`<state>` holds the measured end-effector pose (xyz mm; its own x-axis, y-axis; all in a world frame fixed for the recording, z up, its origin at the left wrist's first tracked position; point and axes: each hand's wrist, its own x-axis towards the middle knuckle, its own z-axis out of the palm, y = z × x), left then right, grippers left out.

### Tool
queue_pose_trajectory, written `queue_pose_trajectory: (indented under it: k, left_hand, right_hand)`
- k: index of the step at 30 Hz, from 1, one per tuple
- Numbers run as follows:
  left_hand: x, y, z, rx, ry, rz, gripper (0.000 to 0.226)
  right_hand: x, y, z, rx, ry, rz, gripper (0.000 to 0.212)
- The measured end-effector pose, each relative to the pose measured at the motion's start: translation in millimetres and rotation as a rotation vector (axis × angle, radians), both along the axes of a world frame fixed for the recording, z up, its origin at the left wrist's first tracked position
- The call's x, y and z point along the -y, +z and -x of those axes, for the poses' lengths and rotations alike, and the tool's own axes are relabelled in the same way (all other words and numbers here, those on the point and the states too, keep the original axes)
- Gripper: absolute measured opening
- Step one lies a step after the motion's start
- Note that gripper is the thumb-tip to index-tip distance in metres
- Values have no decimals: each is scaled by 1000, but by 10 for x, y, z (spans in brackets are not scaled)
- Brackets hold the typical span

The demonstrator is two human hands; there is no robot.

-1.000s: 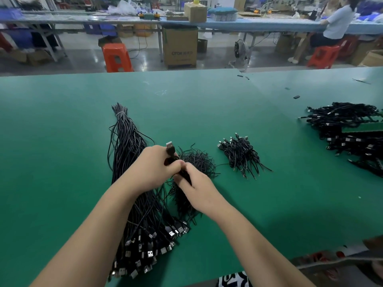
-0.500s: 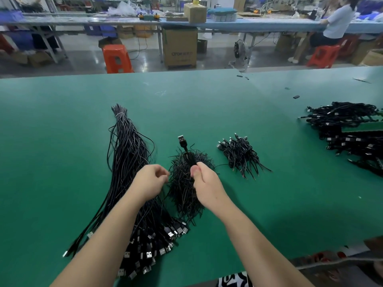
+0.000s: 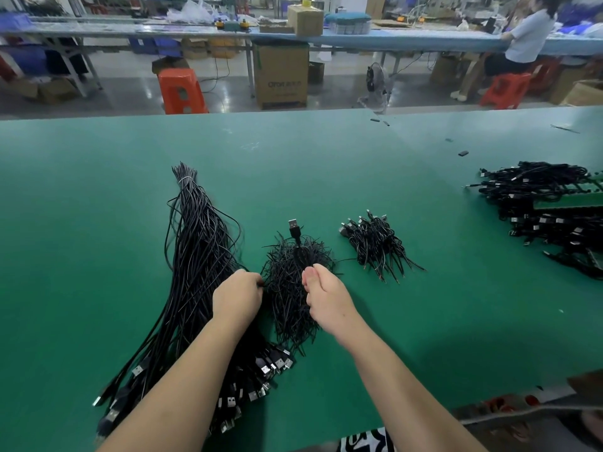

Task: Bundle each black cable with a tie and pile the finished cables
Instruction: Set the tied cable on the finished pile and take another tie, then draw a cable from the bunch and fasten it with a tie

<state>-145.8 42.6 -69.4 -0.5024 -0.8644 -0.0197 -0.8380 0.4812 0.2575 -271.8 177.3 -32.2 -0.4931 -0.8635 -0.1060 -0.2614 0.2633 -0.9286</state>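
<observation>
Black cable (image 3: pixel 295 238), folded into a short bundle with its USB plug pointing away from the person, is held above the heap of ties (image 3: pixel 290 288) near the middle of the green table (image 3: pixel 98 190). It is pinched at its near end by the right hand (image 3: pixel 326 298), whose thumb and fingers are curled together around the folded strands. The left hand (image 3: pixel 236 296) is seen with its fingers curled in at the left edge of the tie heap, where a tie appears to be pinched between the fingertips, though the strand itself is too thin to be made out with certainty. Under and beside the left forearm a long sheaf of loose cables (image 3: pixel 195 262) is laid out, bound with a pale band at its far tip and fanned into many USB plugs at the near end. Just right of the tie heap a small pile of finished cables (image 3: pixel 375 244) is laid, apart from both hands. At the far right edge of the table a much larger pile of cables (image 3: pixel 548 207) is spread out, partly around a green board. Beyond the table an orange stool (image 3: pixel 181 91), a cardboard box (image 3: pixel 282 76) and a seated person (image 3: pixel 522 44) at another bench are seen.
</observation>
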Motion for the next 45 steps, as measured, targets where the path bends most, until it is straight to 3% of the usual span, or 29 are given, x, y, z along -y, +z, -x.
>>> queue_pose_trajectory:
  k: [6,18,21,25,28,32,38,42,45]
  left_hand:
    - [41,-24,-9,-37,-24,-14,19]
    - [108,443,-290,61,-180,260,20]
    - [74,621,-353,-119,-126,175,18]
    - [-139,878,-281,-711,-14,-267,12]
    - [-373,975,-165,-834,-71,-377,15]
    - [-455,978,-132,-855,-65,-414,18]
    - [-462,933,-145,-816,-84,-444,20]
    - [-500,936,-119,-716,-134,-288,27]
    - [-551,914,-114,-608,-159,-76,13]
  right_hand:
    - [-42,-22,36,-19,18,-22,40]
    - [-28,-19,97,-93,11,25,35]
    - [-16,6,62,-10,32,79,33]
    - [9,55,-59,77,142,156,36]
    - [34,98,-154,163,213,216,30]
    - [27,125,-189,223,172,216,27]
    - [-15,197,-183,56,120,223,31]
    - [-9,208,-178,65,62,227,29]
    - [8,191,-174,125,1,207,29]
